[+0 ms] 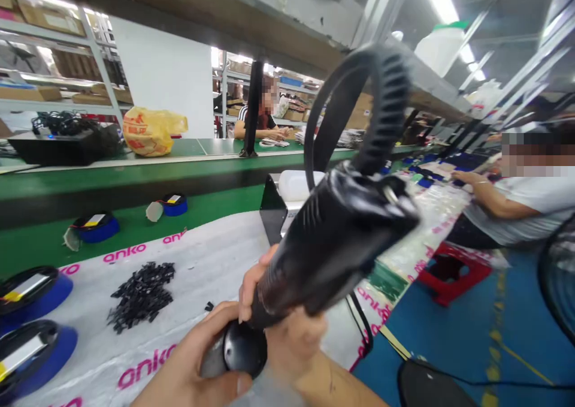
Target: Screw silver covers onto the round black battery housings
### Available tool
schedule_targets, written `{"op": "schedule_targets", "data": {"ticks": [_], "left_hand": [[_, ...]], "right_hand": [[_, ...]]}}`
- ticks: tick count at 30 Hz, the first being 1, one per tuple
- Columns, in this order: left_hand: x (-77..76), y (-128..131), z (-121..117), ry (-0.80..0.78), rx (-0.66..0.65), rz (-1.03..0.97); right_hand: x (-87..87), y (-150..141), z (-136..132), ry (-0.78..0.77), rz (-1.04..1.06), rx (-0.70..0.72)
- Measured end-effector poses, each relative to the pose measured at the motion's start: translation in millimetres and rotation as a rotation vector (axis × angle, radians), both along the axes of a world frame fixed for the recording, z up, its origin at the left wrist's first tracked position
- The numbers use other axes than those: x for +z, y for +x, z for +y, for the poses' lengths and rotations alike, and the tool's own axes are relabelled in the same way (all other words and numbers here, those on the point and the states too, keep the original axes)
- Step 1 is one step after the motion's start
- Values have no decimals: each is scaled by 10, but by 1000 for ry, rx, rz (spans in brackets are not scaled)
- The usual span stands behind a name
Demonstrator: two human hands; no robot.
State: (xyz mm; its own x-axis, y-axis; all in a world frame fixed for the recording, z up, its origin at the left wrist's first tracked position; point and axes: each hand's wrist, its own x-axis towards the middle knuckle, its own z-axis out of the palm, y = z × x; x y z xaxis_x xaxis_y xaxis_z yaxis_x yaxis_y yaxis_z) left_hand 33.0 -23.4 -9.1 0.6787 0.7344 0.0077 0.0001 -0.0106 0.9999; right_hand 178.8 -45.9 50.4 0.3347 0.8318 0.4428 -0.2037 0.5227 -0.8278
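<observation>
Head view: the left hand (197, 359) pinches a glossy black, round, seemingly plastic piece (246, 350) between thumb and fingers, low over a white plastic sheet with pink lettering (206, 257). The right hand (309, 335), blurred, is wrapped around a black cylindrical handheld tool with a ribbed cable (314, 245), its narrow end at the piece's upper edge; whether they touch, I cannot tell. Work on this piece looks under way rather than finished, though how much is done does not show. Left of the hands, a heap of small black rectangular bits (144, 296) lies loose, apparently unused; four blue-sided, black-topped round units (101, 233) rest beyond it and to its left, their stage unclear
</observation>
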Motion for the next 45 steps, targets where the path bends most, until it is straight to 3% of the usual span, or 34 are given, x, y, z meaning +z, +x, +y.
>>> {"op": "schedule_targets", "data": {"ticks": [3,7,10,13,16,20,23,26,28,32,35,40,45], "left_hand": [[-80,-10,2,9,32,-4],[-198,-28,79,-135,36,-72],[-246,-30,125,-207,21,-131],[-234,-9,83,-199,28,-66],[-186,35,-1,-127,74,8],[-69,92,-23,-150,149,43],[53,94,21,-214,59,24],[140,66,41,-165,-59,9],[151,45,32,-103,-64,15],[84,20,12,-29,-8,31],[31,9,12,-12,-10,22],[24,-12,19,-52,-27,-15],[72,61,45,-217,-15,-201]], "right_hand": [[219,270,61,99,11,-162],[491,848,239,234,-32,-495],[501,1171,438,239,-57,-572],[402,1281,527,144,-89,-525],[376,1171,390,25,-103,-429],[567,752,46,-43,-39,-219],[696,393,-77,-21,23,-62],[636,128,-33,33,39,-73],[510,31,39,57,30,-102],[241,-2,152,51,-22,-58],[138,17,182,61,-29,-45],[257,10,163,55,-4,-48],[371,23,87,106,85,15]]}}
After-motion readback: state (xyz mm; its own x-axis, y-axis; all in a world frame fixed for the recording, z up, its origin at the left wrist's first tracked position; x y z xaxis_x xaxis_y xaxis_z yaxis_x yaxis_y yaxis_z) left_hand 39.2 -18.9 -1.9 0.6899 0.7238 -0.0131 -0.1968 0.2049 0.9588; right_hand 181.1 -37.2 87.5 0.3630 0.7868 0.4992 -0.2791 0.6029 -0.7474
